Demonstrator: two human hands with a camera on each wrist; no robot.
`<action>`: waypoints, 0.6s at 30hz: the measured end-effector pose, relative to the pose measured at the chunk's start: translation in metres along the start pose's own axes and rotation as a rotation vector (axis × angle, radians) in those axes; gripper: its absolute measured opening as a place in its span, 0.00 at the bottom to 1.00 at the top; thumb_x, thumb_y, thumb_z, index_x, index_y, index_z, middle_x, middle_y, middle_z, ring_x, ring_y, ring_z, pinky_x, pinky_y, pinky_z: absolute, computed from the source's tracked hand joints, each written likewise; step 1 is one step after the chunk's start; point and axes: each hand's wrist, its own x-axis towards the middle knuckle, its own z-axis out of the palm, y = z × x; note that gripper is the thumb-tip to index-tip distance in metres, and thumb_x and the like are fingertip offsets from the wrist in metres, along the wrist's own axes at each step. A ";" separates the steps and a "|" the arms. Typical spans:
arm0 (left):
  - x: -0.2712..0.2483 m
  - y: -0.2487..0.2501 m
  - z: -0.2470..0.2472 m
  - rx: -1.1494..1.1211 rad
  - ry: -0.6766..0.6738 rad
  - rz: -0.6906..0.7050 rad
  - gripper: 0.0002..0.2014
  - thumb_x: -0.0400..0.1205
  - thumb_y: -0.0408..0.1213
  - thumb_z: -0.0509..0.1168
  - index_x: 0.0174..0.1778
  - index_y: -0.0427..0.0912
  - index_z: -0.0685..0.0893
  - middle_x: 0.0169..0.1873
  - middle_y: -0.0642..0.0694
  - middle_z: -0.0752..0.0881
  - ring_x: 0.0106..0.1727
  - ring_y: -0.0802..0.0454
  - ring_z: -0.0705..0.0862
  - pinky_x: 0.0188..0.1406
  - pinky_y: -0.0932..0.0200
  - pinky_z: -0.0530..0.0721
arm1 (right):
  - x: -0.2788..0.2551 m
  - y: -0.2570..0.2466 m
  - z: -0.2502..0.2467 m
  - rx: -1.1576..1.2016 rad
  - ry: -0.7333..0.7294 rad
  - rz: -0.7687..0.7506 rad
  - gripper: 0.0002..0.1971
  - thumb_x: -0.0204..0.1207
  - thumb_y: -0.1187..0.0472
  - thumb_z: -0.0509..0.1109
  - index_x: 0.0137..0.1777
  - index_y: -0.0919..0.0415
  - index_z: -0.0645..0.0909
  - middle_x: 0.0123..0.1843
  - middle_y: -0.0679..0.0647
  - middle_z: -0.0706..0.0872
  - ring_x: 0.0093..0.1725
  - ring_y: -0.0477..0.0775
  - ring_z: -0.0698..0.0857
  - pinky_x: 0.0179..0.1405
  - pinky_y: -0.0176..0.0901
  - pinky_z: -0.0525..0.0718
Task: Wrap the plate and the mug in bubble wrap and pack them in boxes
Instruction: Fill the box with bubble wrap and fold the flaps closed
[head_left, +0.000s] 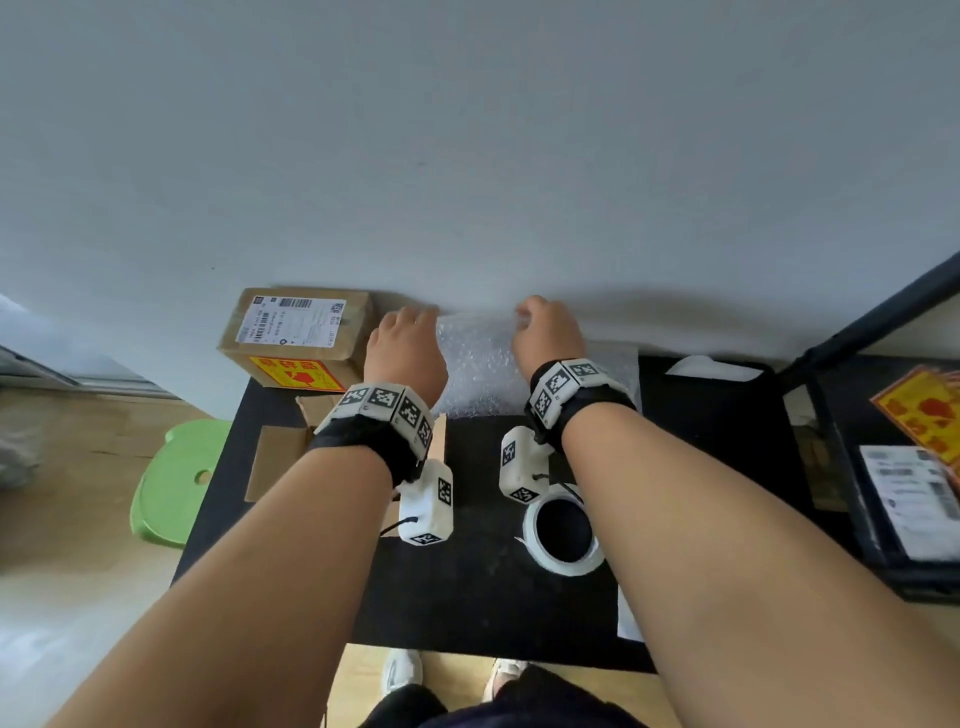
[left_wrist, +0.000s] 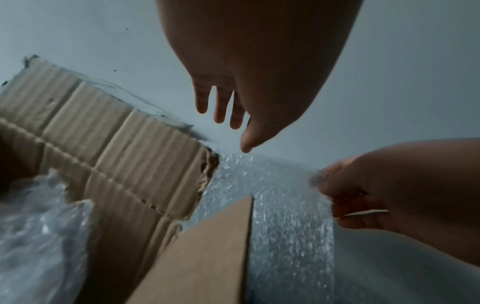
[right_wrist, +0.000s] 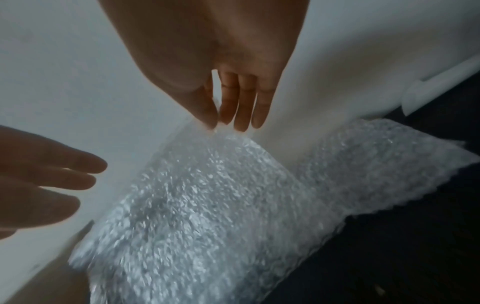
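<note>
A sheet of bubble wrap (head_left: 478, 369) lies at the far edge of the black table (head_left: 467, 597), against the wall. My right hand (head_left: 524, 317) pinches its raised far edge between thumb and fingers (right_wrist: 223, 121). My left hand (head_left: 415, 317) hovers at the sheet's left side with straight, spread fingers (left_wrist: 228, 123) and holds nothing. Just left of the sheet stands an open cardboard box (left_wrist: 116, 154) with a bubble-wrapped bundle (left_wrist: 39, 226) inside. No bare plate or mug shows in any view.
A sealed, labelled carton (head_left: 296, 332) stands at the table's far left. A roll of white tape (head_left: 563, 535) lies under my right forearm. White paper (head_left: 711, 366) sits far right, a dark shelf with labelled parcels (head_left: 909, 488) beyond. A green stool (head_left: 176, 478) is on the floor.
</note>
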 end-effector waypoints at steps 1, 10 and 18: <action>0.000 0.001 -0.005 -0.005 0.007 0.023 0.27 0.82 0.31 0.61 0.79 0.43 0.66 0.75 0.44 0.71 0.77 0.42 0.67 0.77 0.46 0.66 | -0.003 -0.004 -0.005 0.017 0.010 -0.017 0.14 0.78 0.68 0.60 0.60 0.61 0.82 0.60 0.61 0.83 0.57 0.62 0.84 0.56 0.48 0.83; -0.003 0.007 -0.056 -0.080 0.113 0.105 0.16 0.83 0.39 0.64 0.68 0.48 0.79 0.58 0.43 0.86 0.62 0.39 0.81 0.55 0.51 0.77 | -0.039 -0.061 -0.051 0.144 0.224 -0.121 0.11 0.81 0.63 0.63 0.60 0.56 0.80 0.57 0.58 0.79 0.55 0.60 0.81 0.52 0.46 0.79; -0.015 -0.019 -0.100 -0.945 0.022 -0.159 0.10 0.87 0.34 0.54 0.60 0.36 0.76 0.48 0.44 0.90 0.39 0.52 0.88 0.36 0.57 0.83 | -0.079 -0.098 -0.059 0.458 0.185 0.157 0.30 0.79 0.43 0.65 0.77 0.54 0.67 0.74 0.55 0.74 0.70 0.56 0.77 0.59 0.44 0.73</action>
